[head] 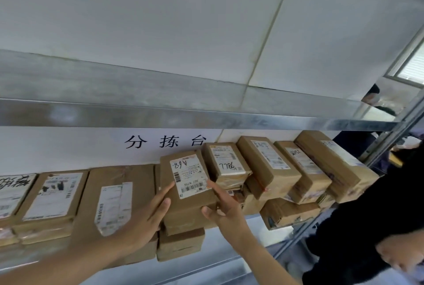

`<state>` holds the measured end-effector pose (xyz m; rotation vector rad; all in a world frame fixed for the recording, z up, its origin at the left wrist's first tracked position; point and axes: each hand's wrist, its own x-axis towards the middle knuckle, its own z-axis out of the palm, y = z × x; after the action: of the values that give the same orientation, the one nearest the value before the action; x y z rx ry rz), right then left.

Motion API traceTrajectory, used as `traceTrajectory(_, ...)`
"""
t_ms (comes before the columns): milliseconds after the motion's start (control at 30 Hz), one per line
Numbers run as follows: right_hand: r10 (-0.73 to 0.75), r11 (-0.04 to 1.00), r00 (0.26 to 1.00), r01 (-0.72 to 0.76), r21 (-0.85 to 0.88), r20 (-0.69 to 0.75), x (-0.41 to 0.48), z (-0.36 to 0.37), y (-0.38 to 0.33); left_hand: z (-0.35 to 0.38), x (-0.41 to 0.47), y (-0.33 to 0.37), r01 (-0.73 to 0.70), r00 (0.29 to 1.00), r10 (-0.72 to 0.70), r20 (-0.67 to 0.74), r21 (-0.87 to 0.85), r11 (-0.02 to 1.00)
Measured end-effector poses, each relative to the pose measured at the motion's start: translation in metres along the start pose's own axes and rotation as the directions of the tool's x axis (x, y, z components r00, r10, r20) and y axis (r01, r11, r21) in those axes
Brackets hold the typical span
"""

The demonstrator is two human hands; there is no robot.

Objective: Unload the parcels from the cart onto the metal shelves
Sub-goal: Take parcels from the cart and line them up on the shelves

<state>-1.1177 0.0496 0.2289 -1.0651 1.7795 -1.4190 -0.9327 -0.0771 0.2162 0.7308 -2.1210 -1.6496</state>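
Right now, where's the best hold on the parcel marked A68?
Its two long side faces at the near end, coming from the shelf's open front: the A68 parcel lies label-up on a stack, sides exposed there. Left hand and right hand flank it.

Wall sign [165, 141] "分拣台"; parcel [188, 189] "A68"

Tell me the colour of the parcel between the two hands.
Brown parcel with a white label, clearest in the head view.
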Motion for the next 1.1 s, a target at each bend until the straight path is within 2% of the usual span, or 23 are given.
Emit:
traceTrajectory(233, -0.026, 0.981, 1.000, 0.022, -0.195, -0.016, 0.017, 0.001, 0.007, 0.004, 0.016, 0.011, 0.030, 0.999, -0.028, -0.046, 0.036, 0.999)
traceTrajectory(567, -0.069, 0.965, 0.997, 0.073, -0.253, 0.023, 0.031, 0.005, 0.011, 0.003, 0.024, 0.014, 0.050, 0.994, -0.038, -0.098, 0.123, 0.991)
traceTrajectory(767, -0.061, 0.974, 0.998, 0.067, -0.218, 0.034, 0.041, 0.006, 0.014, 0.005, 0.021, 0.018, 0.052, 0.992, -0.038, -0.123, 0.110, 0.993)
traceTrajectory(933, -0.046, 0.979, 0.997, 0.057, -0.196, 0.062, 0.042, 0.010, 0.018, 0.002, 0.013, 0.020, 0.075, 0.986, -0.046, -0.160, 0.185, 0.980)
traceTrajectory(1100, -0.045, 0.959, 0.994, 0.071, -0.274, 0.098, 0.042, 0.017, 0.026, -0.006, 0.004, 0.018, 0.095, 0.992, -0.067, -0.106, 0.281, 0.955)
